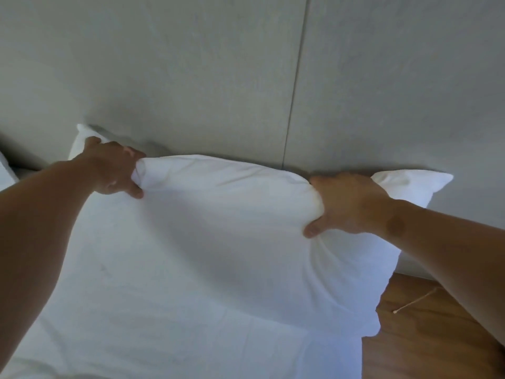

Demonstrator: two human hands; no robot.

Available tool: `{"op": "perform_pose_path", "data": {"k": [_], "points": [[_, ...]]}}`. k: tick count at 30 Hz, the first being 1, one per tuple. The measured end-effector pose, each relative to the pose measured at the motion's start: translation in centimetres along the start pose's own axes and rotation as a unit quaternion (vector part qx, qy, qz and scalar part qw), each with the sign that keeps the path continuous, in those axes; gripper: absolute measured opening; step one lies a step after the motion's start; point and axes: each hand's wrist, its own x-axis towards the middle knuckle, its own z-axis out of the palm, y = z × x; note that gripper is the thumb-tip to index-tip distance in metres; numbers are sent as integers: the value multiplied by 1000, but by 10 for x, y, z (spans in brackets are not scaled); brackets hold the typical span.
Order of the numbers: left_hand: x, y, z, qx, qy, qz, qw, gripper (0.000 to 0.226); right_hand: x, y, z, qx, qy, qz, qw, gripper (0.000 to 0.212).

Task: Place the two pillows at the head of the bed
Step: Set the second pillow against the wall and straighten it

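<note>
A large white pillow (224,228) lies against the grey padded headboard (191,77) at the head of the bed. My left hand (114,168) pinches its top edge near the left corner. My right hand (347,206) grips the top edge near the right corner, which sticks out past my wrist. A sliver of white fabric (5,173) shows at the far left edge; I cannot tell whether it is the second pillow.
White bedding (164,337) covers the mattress below the pillow. A wooden floor (426,337) lies to the right of the bed, with a thin light cord (412,303) on it. A vertical seam (293,91) splits the headboard panels.
</note>
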Motion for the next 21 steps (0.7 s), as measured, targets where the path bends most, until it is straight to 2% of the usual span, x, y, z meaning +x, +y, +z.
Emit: {"op": "perform_pose_path", "data": {"k": [2,6,10,14,18,21], "points": [[-8,-9,-2,-6,31,-1,999,77,-6,-4,-4,-19,20,-8,1000,69],[-21,-33,-5,-36,92,-21,995,59,-12,-11,-27,-42,74,-18,996,70],[-15,-42,-4,-60,119,-52,990,71,0,-8,-21,-29,93,-7,995,80],[-5,-34,11,-76,119,-48,989,98,8,3,-1,-19,92,-3,996,100],[5,-29,14,-79,165,-72,980,103,6,9,4,-31,150,-13,988,106],[13,-21,20,-123,147,-104,976,105,4,10,10,-18,152,-3,988,111]]}}
